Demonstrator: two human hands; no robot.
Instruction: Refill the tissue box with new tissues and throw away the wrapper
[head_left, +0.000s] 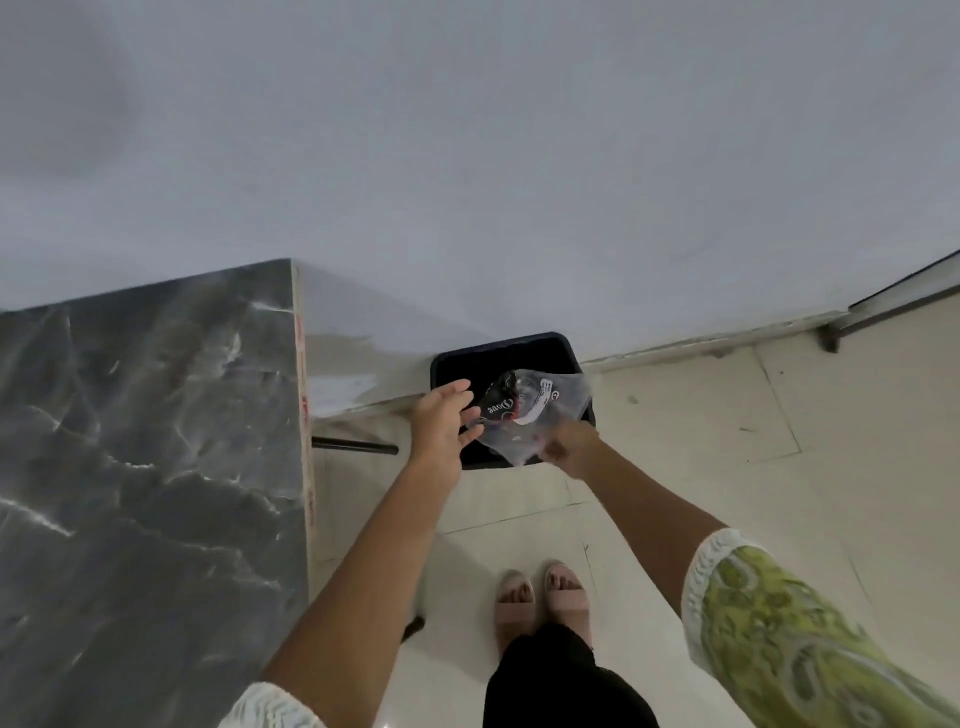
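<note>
Above black rectangular plastic bin (540, 347): 1 clear crinkled plastic wrapper (535, 415), pinched by right hand (567, 451); left hand (441, 423) spread, fingertips touching it.

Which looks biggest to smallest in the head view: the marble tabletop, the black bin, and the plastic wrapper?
1. Marble tabletop, though it is nearer the camera.
2. Black bin.
3. Plastic wrapper, held over the bin and covering part of it.

bin (550, 347): black | wrapper (535, 415): clear, black-red print | table (145, 441): grey marble | sleeve (789, 634): green paisley
</note>
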